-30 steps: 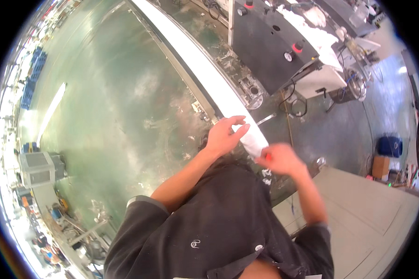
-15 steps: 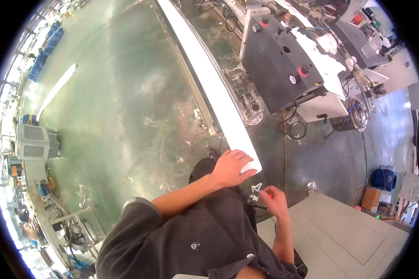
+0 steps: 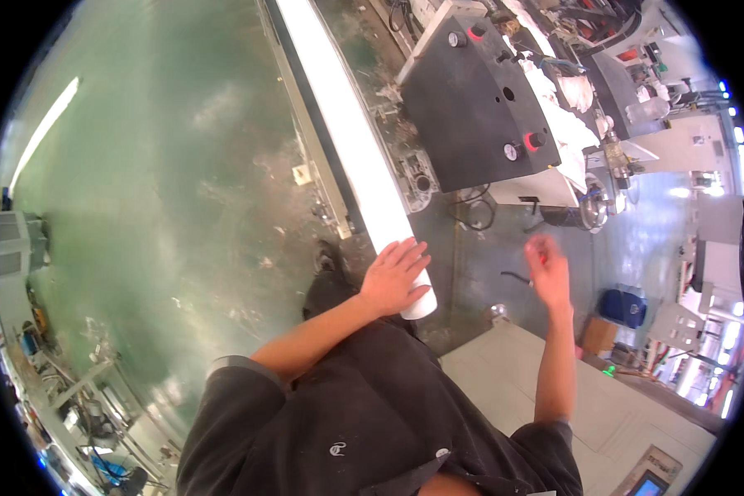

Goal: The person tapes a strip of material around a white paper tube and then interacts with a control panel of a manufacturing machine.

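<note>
A long white tube or roll (image 3: pixel 347 116) runs from the far edge toward me, its rounded near end just in front of my body. My left hand (image 3: pixel 394 279) lies over the tube close to that end, palm down and fingers spread. Out to the right, apart from the tube, my right hand (image 3: pixel 550 269) is raised and blurred by motion. Its fingers are closed around a small red-and-black tool (image 3: pixel 517 276); a dark, thin part sticks out to the left, and its exact kind is hidden.
A metal rail trough (image 3: pixel 318 140) carries the tube. Right of it stands a dark control box (image 3: pixel 479 107) with gauges and red-ringed knobs. A pale cabinet top (image 3: pixel 512 364) is at my right, a blue bin (image 3: pixel 622 307) and cardboard box (image 3: pixel 599 336) beyond.
My right hand has swung up and to the right, away from the tube's end, with the small tool. White scraps seen beside it are out of sight. My left hand's fingers have spread on the tube.
</note>
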Tool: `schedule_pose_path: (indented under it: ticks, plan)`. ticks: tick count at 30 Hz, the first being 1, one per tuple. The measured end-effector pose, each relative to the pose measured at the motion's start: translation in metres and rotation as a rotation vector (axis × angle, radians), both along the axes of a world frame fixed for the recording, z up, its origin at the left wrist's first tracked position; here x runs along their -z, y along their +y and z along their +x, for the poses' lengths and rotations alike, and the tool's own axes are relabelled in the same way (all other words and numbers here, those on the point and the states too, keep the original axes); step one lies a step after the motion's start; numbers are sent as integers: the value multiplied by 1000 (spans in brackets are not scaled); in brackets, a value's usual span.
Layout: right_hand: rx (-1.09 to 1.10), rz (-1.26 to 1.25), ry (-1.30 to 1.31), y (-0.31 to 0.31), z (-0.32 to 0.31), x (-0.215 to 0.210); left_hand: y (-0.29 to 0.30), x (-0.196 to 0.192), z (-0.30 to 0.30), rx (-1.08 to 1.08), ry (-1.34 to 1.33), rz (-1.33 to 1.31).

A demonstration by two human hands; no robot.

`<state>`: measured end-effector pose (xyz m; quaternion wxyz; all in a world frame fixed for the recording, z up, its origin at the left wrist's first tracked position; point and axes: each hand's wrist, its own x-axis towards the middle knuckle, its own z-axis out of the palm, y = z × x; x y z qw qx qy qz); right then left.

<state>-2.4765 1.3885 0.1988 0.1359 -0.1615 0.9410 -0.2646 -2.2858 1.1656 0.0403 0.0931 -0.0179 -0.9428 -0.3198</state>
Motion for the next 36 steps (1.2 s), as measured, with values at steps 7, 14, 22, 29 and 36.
schedule_pose_path:
  ticks: [7,14,22,29,36]
  plan:
    - [-260,560,368,-47,-151,-28,13,0,-4,-242,-11,189]
    - [-822,893,363,-107,-221,-20,26,8,-25,-928,-110,368]
    - [-1128,1081,404,-136,-229,-41,34,8,-37,-1153,-272,672]
    - [-1296,1080,402,-146,-218,-42,39,13,-38,-1150,-256,682]
    - [-227,730,-647,-129,-273,-33,39,12,-38,-1163,-255,767]
